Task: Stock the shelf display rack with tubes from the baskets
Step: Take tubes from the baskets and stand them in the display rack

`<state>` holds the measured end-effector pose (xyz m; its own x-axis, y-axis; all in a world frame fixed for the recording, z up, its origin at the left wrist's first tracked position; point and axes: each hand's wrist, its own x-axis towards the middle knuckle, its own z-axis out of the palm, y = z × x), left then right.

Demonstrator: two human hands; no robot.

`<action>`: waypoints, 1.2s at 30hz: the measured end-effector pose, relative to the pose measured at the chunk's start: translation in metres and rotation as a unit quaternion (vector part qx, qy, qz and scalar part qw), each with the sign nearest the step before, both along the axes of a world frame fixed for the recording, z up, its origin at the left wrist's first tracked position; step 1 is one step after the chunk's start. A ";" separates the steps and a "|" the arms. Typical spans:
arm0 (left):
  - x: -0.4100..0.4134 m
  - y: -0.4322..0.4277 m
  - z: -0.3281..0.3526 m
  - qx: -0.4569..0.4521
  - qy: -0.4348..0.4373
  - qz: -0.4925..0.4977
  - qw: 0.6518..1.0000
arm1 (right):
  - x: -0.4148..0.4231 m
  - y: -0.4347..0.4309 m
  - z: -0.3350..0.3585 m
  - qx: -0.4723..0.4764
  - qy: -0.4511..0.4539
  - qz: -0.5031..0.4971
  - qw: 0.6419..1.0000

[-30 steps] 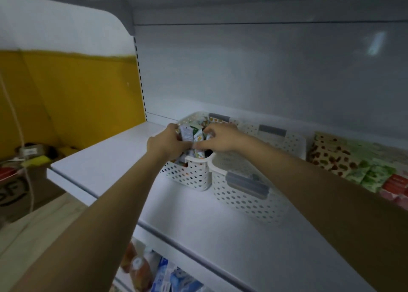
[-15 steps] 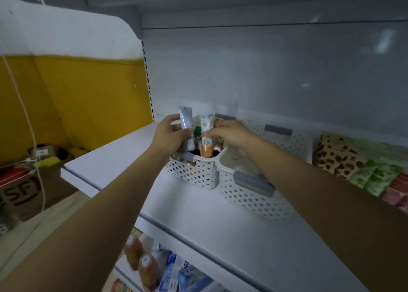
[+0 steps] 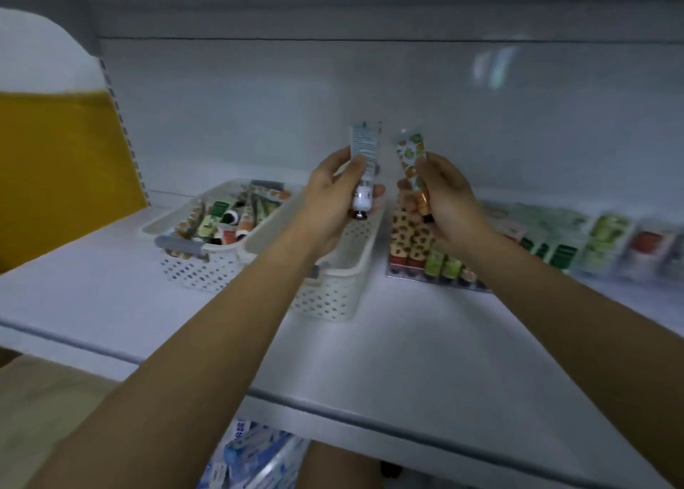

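Note:
My left hand (image 3: pixel 335 200) grips a white tube (image 3: pixel 364 155) with small print, cap pointing down. My right hand (image 3: pixel 446 196) holds a tube with a fruit pattern (image 3: pixel 412 163), orange cap downward. Both tubes are raised above the shelf, over the right white perforated basket (image 3: pixel 329 300), whose inside looks bare. The left basket (image 3: pixel 192 266) holds several tubes (image 3: pixel 229 218). A clear display rack (image 3: pixel 436 279) to the right holds rows of patterned tubes lying flat.
The white shelf board (image 3: pixel 388 359) runs across the view, with a grey back panel behind. A yellow side panel (image 3: pixel 63 170) stands at left. More packaged goods (image 3: pixel 607 244) lie in the rack at far right. Blue packets (image 3: pixel 251 451) sit on the shelf below.
Both hands lifted a tube each out of the left basket and carried them up and right, over the right basket. The view shifted right, showing more of the rack.

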<state>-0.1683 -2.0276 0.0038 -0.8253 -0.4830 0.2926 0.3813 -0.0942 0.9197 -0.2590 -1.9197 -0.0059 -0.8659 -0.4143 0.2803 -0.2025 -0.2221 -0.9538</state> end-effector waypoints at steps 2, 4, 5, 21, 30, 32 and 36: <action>-0.019 0.038 -0.009 -0.007 0.010 -0.047 0.999 | -0.005 0.038 -0.010 0.010 0.009 -0.050 0.999; -0.037 0.075 -0.019 0.007 0.024 -0.092 0.995 | -0.008 0.074 -0.021 0.029 0.029 -0.100 0.994; -0.045 0.091 -0.024 0.030 0.029 -0.124 0.991 | -0.009 0.090 -0.027 0.025 0.029 -0.119 0.992; -0.123 0.261 -0.095 -0.005 -0.100 -0.291 0.951 | -0.024 0.275 -0.129 0.035 -0.028 -0.397 0.917; -0.174 0.280 -0.123 0.056 -0.075 -0.214 0.972 | -0.058 0.277 -0.125 0.005 -0.033 -0.408 0.912; -0.179 0.271 -0.127 0.077 -0.059 -0.204 0.974 | -0.075 0.274 -0.117 0.033 -0.011 -0.415 0.909; -0.181 0.263 -0.131 0.083 -0.051 -0.195 0.976 | -0.120 0.258 -0.090 0.053 0.072 -0.450 0.888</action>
